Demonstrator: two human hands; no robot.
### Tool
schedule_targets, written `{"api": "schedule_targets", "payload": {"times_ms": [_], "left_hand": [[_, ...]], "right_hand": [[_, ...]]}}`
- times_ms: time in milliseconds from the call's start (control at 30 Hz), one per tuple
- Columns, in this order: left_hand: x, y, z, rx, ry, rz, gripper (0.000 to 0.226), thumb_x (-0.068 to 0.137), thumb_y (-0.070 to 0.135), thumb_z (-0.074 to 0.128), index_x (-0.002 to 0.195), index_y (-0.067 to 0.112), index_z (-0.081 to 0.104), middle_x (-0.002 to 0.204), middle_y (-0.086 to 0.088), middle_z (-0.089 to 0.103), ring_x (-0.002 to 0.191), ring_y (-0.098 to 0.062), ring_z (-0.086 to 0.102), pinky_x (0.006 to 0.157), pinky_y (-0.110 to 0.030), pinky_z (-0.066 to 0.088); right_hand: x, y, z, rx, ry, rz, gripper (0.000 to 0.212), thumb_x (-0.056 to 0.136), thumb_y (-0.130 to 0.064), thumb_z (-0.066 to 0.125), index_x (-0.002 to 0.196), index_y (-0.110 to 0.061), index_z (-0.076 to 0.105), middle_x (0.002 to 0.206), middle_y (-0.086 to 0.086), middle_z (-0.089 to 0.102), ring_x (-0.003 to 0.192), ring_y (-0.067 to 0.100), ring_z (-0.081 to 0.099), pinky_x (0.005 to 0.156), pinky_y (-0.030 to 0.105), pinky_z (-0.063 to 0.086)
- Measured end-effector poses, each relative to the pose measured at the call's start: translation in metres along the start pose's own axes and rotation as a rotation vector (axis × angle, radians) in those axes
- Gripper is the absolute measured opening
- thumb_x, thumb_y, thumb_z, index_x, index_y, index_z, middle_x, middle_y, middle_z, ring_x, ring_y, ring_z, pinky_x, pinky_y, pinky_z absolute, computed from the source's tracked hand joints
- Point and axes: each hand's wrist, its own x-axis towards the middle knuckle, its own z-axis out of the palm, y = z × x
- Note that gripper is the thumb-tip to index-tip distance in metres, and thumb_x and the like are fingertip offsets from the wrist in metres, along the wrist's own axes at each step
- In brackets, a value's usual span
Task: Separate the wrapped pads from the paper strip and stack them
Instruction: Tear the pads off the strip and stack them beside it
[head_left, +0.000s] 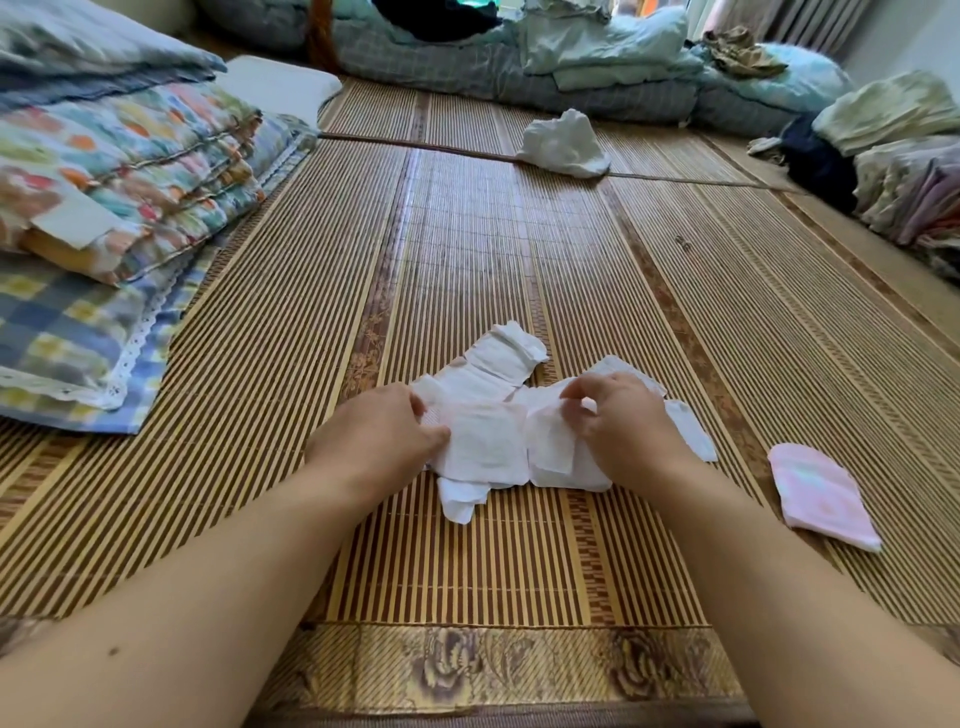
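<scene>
White wrapped pads (483, 441) joined along a crumpled paper strip (506, 358) lie on the bamboo mat (519, 249); left hand (374, 431) and right hand (623, 421) each pinch them. A separate pink pad (821, 493) lies to the right.

Both forearms are bare to the frame edge, sleeveless, and neither the left hand (376, 434) nor right hand (626, 423) wears rings.
</scene>
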Motion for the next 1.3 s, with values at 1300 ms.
{"api": "schedule_targets", "payload": {"times_ms": [1300], "left_hand": [[-0.001, 0.006, -0.004, 0.059, -0.053, 0.040, 0.020, 0.083, 0.045, 0.062, 0.076, 0.025, 0.063, 0.074, 0.006, 0.064, 0.070, -0.013, 0.060, 0.067, -0.033, 0.051]], "right_hand": [[-0.018, 0.025, -0.031, 0.131, -0.138, 0.239, 0.014, 0.081, -0.027, 0.072, 0.074, -0.015, 0.069, 0.074, 0.004, 0.069, 0.074, 0.020, 0.066, 0.072, 0.040, 0.057]]}}
